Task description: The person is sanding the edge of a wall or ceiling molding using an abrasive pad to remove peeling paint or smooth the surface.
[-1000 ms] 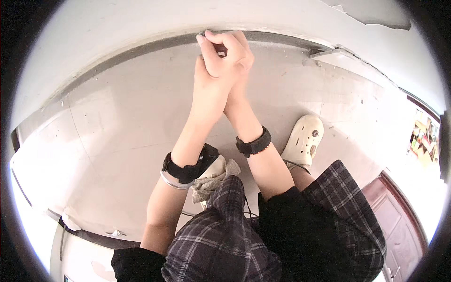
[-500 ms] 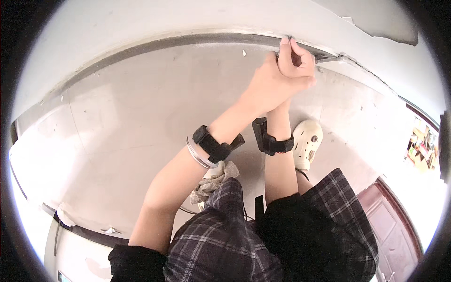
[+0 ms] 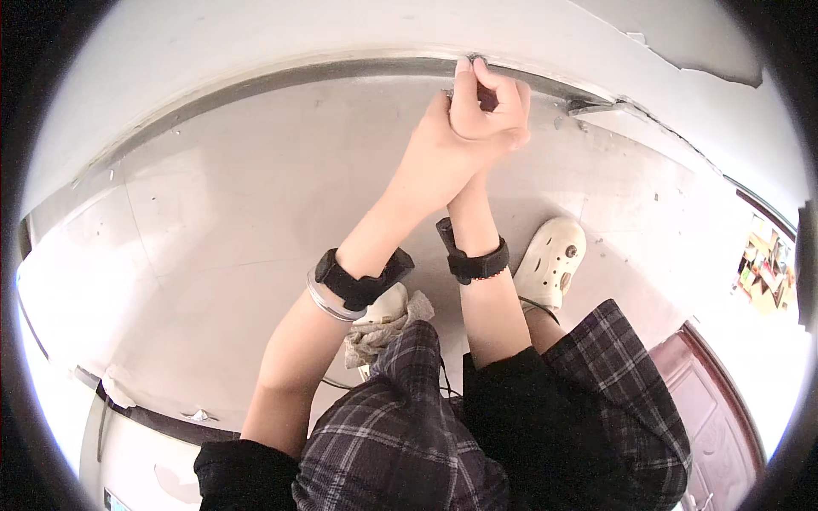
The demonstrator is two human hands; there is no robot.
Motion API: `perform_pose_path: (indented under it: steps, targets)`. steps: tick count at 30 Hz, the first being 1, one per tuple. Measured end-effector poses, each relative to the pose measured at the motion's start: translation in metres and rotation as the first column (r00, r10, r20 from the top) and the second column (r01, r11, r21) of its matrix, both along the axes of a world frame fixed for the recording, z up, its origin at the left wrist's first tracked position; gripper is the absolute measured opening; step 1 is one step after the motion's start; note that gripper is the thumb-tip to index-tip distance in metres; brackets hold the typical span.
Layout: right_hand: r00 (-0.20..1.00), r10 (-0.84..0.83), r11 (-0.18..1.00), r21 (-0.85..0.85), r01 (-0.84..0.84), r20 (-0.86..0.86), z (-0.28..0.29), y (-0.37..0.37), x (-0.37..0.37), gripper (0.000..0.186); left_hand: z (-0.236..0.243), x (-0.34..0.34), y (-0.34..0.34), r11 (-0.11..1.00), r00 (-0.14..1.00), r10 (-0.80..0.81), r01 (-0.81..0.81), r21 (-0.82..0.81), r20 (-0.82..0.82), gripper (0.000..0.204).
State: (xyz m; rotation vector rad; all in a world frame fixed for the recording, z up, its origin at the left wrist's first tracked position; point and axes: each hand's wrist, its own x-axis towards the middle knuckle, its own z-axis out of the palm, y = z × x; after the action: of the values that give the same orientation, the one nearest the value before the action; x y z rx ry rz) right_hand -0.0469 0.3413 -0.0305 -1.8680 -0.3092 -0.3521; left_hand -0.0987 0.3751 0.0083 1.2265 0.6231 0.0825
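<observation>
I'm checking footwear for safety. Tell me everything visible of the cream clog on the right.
The cream, round-toed, plastic-looking clog is worn on the right foot, toe pointing away from the person. Its upper has small round holes and two brownish charms, one round, one elongated. The bare lower leg hides its heel. It stands on the pale, glossy tiled floor, right of the bare right forearm.

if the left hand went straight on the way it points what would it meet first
Probably the dark strip at the foot of the pale wall, just past the left hand in this view; the real gap is unclear.
</observation>
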Motion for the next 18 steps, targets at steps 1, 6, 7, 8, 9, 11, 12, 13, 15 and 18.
perform_pose_path:
  steps: [1, 6, 7, 8, 9, 11, 12, 13, 15, 18]
  targets:
    - [1.000, 0.017, 1.000, -0.011, -0.017, -0.001, 0.001, 0.004, -0.002, 0.008, -0.003, -0.003, 0.002, 1.000, 1.000, 0.012, -0.012, -0.009, 0.005, 0.063]
    - [0.990, 0.138, 0.990, 0.013, -0.137, -0.036, 0.005, 0.013, -0.011, 0.009, -0.006, -0.011, 0.001, 0.991, 0.989, 0.133, -0.132, -0.007, 0.063, 0.059]
    - [0.970, 0.215, 0.976, 0.059, -0.209, -0.109, 0.008, 0.012, -0.012, 0.006, -0.004, -0.012, -0.002, 0.992, 0.990, 0.129, -0.129, -0.002, 0.062, 0.059]
    - [0.972, 0.211, 0.977, 0.060, -0.206, -0.106, 0.008, 0.009, -0.014, 0.006, -0.001, -0.011, -0.008, 0.968, 0.966, 0.243, -0.236, -0.087, 0.087, 0.063]
    - [0.966, 0.236, 0.971, 0.056, -0.231, -0.101, 0.007, 0.007, -0.015, 0.006, 0.001, -0.010, -0.013, 0.926, 0.929, 0.355, -0.335, -0.173, 0.102, 0.067]
    - [0.961, 0.259, 0.966, 0.049, -0.255, -0.094, 0.002, -0.001, -0.014, 0.006, 0.002, -0.012, -0.021, 0.967, 0.963, 0.249, -0.241, -0.080, 0.100, 0.065]
    - [0.979, 0.169, 0.981, 0.111, -0.157, -0.110, -0.001, -0.009, -0.010, 0.008, 0.001, -0.011, -0.025, 0.989, 0.986, 0.145, -0.147, 0.013, 0.086, 0.063]
    - [0.988, 0.079, 0.984, 0.172, -0.056, -0.132, -0.003, -0.018, -0.005, 0.009, 0.001, -0.005, -0.029, 0.989, 0.986, 0.144, -0.145, 0.009, 0.089, 0.063]
    - [1.000, -0.002, 0.998, 0.066, 0.004, -0.031, -0.003, -0.043, 0.014, 0.010, 0.001, 0.014, -0.039, 0.985, 0.995, -0.095, 0.090, 0.150, 0.028, 0.083]
    - [0.995, -0.076, 0.997, -0.025, 0.078, 0.070, -0.007, -0.055, 0.032, 0.011, 0.004, 0.045, -0.045, 0.939, 0.961, -0.274, 0.278, 0.202, -0.048, 0.089]
